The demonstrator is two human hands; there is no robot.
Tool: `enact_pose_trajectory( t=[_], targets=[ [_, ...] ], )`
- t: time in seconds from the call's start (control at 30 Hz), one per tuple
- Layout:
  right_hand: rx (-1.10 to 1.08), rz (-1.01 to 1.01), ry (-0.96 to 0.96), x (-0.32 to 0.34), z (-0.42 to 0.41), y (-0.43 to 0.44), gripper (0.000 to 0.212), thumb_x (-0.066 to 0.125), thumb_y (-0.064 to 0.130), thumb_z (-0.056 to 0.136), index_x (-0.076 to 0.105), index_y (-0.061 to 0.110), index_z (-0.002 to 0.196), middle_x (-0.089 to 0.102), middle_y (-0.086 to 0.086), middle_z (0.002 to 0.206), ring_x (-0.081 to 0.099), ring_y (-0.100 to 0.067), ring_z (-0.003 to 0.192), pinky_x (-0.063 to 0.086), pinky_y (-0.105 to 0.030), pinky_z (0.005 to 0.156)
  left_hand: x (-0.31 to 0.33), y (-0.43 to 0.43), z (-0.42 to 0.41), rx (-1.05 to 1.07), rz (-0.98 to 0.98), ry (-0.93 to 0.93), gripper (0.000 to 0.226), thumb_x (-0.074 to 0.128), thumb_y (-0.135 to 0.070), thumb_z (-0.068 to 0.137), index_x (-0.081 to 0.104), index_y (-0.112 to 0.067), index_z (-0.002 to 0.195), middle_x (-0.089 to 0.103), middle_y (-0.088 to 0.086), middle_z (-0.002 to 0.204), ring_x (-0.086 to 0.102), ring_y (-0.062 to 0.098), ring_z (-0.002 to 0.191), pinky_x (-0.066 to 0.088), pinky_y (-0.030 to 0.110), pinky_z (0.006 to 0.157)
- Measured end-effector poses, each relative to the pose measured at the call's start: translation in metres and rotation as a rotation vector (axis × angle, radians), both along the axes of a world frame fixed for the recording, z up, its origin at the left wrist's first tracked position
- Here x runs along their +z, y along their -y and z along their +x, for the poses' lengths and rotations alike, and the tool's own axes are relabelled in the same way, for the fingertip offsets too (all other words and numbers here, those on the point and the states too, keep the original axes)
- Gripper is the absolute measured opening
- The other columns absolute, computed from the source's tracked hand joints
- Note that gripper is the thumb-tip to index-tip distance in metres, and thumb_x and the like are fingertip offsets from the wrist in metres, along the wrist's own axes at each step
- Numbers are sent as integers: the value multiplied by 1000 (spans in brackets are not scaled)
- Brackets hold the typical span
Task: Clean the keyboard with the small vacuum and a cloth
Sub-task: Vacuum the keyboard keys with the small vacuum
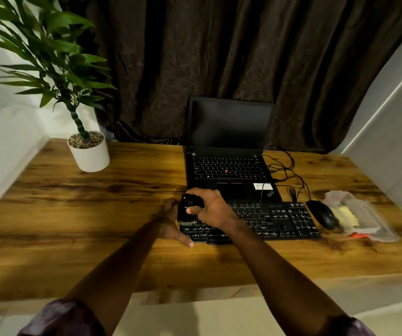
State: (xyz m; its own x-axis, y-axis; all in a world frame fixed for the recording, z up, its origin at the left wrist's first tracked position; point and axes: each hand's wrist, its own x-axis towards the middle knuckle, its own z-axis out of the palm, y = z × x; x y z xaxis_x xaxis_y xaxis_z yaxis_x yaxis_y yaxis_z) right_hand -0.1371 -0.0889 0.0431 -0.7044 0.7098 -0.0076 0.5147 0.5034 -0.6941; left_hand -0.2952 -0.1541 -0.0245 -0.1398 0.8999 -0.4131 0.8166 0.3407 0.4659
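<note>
A black keyboard [275,220] lies on the wooden desk [98,214] in front of a laptop. My right hand [212,209] grips a small black vacuum [188,209] and holds it upright on the keyboard's left end, brush end down on the keys. My left hand [170,224] rests against the keyboard's left edge, fingers spread, thumb at the front corner. A yellow cloth [344,215] lies inside a clear plastic bag at the right.
An open black laptop [229,151] stands behind the keyboard. A black mouse [322,213] and tangled cables [284,170] lie to the right. A clear plastic bag [362,214] sits near the right edge. A potted plant [89,151] stands at the back left.
</note>
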Motion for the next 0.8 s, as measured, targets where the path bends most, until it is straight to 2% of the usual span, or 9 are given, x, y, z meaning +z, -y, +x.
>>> enact_pose_trajectory(
  t=[0.13,0.23,0.3,0.43,0.47,0.53,0.6,0.7,0.8],
  targets=[
    [-23,3,40,-3,12,-8,42,74,19,85,61,32,123,68,3,114,64,-11,107,57,-39,93,-2,-1,-2,-5,17,-11,146,91,-62,45,-3,-37,155,-2,-1,161,5,31,149,25,50,118],
    [-18,31,86,0,18,-16,44,73,20,87,58,35,125,66,-1,117,63,-15,108,57,-41,92,-1,0,-1,-13,45,-4,145,91,-60,47,-1,-37,156,0,-1,160,7,30,148,26,46,117],
    [-16,55,121,1,16,-18,46,72,20,88,56,35,128,61,1,117,60,-13,107,54,-38,94,0,1,0,-19,42,-16,144,91,-59,49,-2,-35,156,-3,0,161,4,30,149,23,46,118],
    [19,7,80,-3,5,-13,45,73,21,86,58,37,125,65,-1,114,66,-15,101,60,-38,85,0,0,0,-21,3,-53,146,88,-64,49,-7,-32,156,-8,-1,163,0,30,150,21,48,119],
    [14,-6,73,-4,4,-12,44,74,22,85,58,38,124,65,-1,113,66,-15,101,61,-36,83,0,0,0,-20,-3,-60,147,88,-65,49,-7,-31,156,-9,-1,163,-1,30,150,21,48,120],
    [-4,-36,30,-4,6,-13,43,74,19,86,61,36,123,65,1,117,65,-12,104,59,-24,80,-1,0,0,-16,-8,-54,147,88,-65,49,-7,-31,156,-10,-2,163,-3,30,150,20,50,120],
    [-24,-44,16,-3,14,-17,46,74,16,86,61,28,128,63,4,124,61,-9,110,54,-17,85,-1,0,0,-15,7,-36,146,89,-63,49,-6,-34,156,-9,-1,163,-1,31,150,22,50,119],
    [-67,-25,74,-4,31,-26,50,75,20,85,58,32,131,60,-5,134,58,-19,121,53,-38,99,1,1,-1,-28,41,-35,146,88,-66,44,-2,-37,155,-2,-1,161,7,32,148,26,49,118],
    [-102,10,152,-4,44,-32,52,74,25,87,53,40,132,55,-7,135,57,-23,121,51,-42,101,0,2,-2,-28,55,-21,146,88,-68,42,1,-38,155,1,-1,159,10,33,147,26,49,117]
  ],
)
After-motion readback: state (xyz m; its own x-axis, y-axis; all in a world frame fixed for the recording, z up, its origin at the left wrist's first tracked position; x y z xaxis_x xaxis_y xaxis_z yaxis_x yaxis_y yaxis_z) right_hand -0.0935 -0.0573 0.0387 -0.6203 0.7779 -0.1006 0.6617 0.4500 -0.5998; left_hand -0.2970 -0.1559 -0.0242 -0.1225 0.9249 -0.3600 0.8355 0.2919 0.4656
